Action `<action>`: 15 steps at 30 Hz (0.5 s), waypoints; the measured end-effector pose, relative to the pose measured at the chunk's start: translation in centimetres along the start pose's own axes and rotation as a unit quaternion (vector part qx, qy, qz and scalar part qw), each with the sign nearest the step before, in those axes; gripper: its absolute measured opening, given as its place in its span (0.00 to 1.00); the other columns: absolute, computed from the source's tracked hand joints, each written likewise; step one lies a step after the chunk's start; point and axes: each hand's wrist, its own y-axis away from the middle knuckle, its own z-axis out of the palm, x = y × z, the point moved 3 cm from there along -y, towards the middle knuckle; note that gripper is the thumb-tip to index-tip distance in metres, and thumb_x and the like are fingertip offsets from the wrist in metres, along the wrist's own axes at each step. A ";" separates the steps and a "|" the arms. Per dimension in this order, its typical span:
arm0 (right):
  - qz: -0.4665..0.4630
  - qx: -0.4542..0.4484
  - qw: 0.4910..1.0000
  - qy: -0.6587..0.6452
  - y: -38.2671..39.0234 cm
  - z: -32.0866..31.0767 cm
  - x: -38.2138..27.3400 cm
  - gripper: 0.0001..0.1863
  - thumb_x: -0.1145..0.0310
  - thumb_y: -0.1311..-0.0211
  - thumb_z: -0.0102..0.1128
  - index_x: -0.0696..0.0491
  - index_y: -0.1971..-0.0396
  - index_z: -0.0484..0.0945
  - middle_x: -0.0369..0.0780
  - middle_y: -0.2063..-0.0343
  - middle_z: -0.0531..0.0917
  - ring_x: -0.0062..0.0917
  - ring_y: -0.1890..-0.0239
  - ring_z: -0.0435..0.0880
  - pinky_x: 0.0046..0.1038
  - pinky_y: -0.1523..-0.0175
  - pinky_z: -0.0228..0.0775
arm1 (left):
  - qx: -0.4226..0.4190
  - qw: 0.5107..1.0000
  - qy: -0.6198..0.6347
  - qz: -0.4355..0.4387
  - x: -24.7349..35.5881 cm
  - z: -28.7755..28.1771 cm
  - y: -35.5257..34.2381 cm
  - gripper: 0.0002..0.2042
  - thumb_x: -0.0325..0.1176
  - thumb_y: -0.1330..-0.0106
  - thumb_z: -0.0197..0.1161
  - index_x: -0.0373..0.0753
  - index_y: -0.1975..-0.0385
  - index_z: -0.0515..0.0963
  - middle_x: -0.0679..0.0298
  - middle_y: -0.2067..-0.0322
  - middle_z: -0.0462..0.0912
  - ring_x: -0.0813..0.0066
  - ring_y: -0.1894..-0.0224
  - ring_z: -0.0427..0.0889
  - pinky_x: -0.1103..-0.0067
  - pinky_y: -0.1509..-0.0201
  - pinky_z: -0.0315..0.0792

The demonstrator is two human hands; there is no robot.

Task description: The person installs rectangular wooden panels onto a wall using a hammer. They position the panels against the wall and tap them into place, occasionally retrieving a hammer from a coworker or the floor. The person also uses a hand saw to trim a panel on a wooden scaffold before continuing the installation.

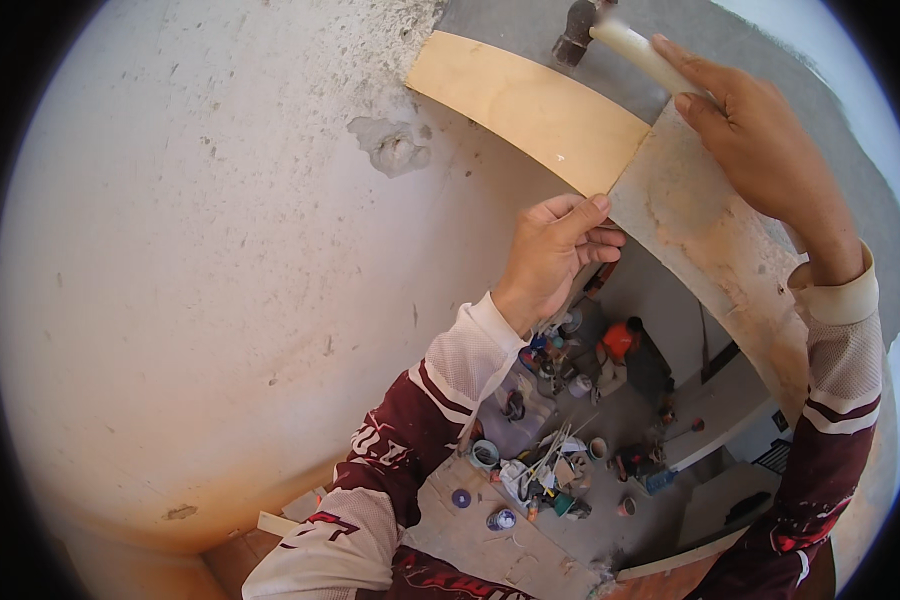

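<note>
A thin, pale plywood strip (530, 105) lies against the edge of a wall opening, its lower right end meeting bare, stained concrete (700, 205). My left hand (560, 250) is closed at that lower corner, thumb and fingertips pinching the strip's edge. Whether a nail is also between the fingers cannot be seen. Raised at the upper right, my right hand (755, 130) grips a hammer by its pale handle (645, 52). The dark hammer head (574, 32) hangs above the strip, apart from it.
A worn white wall (200, 250) with a chipped patch (390, 146) fills the left. Far below are a person in an orange top (618, 342), buckets (485, 455), sticks and scattered tools on a cluttered floor. Grey plaster (770, 80) borders the strip at the upper right.
</note>
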 end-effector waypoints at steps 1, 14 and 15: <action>0.025 -0.025 0.999 -0.015 0.0 -0.2 -0.2 0.26 0.67 0.27 0.51 0.40 0.30 0.68 0.40 0.71 0.80 0.23 0.76 0.68 0.30 0.63 0.70 | -0.001 1.000 0.004 0.001 0.0 -0.2 0.0 0.08 0.35 0.28 0.63 0.36 0.63 0.80 0.60 0.65 0.85 0.70 0.62 0.85 0.75 0.58 0.80; 0.042 -0.027 0.999 -0.007 2.0 -2.0 -2.3 0.24 0.67 0.29 0.52 0.51 0.35 0.72 0.54 0.51 0.82 0.51 0.55 0.80 0.40 0.47 0.70 | 0.004 0.998 -0.064 0.004 0.6 -0.3 0.3 0.12 0.39 0.27 0.61 0.34 0.61 0.80 0.59 0.65 0.85 0.70 0.62 0.85 0.76 0.59 0.79; 0.026 -0.001 0.999 -0.022 2.3 -1.7 -2.0 0.23 0.67 0.29 0.52 0.51 0.35 0.72 0.54 0.52 0.82 0.51 0.56 0.80 0.41 0.48 0.70 | 0.006 0.998 -0.065 -0.001 0.7 -0.1 0.4 0.12 0.39 0.27 0.61 0.34 0.60 0.80 0.59 0.64 0.85 0.70 0.62 0.85 0.76 0.59 0.79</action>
